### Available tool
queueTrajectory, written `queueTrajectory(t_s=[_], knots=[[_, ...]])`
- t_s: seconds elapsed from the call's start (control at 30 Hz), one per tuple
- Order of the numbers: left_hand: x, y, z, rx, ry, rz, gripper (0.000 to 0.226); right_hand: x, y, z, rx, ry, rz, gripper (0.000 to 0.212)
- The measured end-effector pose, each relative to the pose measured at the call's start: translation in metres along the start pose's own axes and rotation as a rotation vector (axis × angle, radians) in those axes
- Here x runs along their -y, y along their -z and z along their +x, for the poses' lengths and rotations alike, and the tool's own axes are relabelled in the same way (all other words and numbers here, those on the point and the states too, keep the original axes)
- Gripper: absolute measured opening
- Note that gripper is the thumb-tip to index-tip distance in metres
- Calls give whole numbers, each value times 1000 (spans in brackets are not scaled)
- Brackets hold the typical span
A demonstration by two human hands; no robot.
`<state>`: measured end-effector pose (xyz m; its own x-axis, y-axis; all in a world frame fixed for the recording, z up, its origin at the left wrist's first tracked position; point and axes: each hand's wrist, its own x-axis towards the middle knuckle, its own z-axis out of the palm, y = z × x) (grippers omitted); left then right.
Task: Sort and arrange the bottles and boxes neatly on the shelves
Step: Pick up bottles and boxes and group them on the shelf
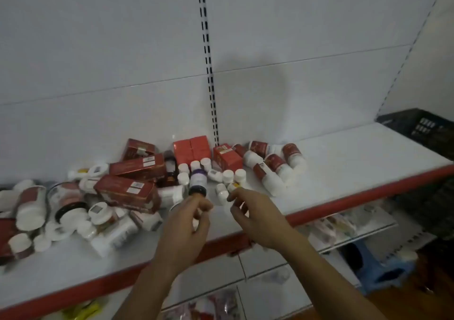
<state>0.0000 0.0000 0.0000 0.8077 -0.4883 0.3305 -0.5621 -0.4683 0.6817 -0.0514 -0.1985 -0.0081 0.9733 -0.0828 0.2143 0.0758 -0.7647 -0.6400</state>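
Hovering over the shelf [344,162], I have dark red boxes [127,189] jumbled far left. My left hand [186,221] curls just below the purple-labelled bottle [198,181]; I cannot tell whether it grasps it. My right hand [255,216] is loosely curled with nothing in it, beside the small white bottles [221,192].
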Motion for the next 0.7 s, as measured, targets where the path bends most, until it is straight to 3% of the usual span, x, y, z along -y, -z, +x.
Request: queueTrajectory(t_s=[0.2,0.4,0.7], knots=[[32,-8,74,167,-51,176,18,-39,-34,31,-99,-209,-210,15],[63,-22,108,217,3,135,7,-43,-47,30,-180,-225,-315,8],[67,-38,108,228,-125,337,16,-46,-36,61,-185,-381,-1,8]])
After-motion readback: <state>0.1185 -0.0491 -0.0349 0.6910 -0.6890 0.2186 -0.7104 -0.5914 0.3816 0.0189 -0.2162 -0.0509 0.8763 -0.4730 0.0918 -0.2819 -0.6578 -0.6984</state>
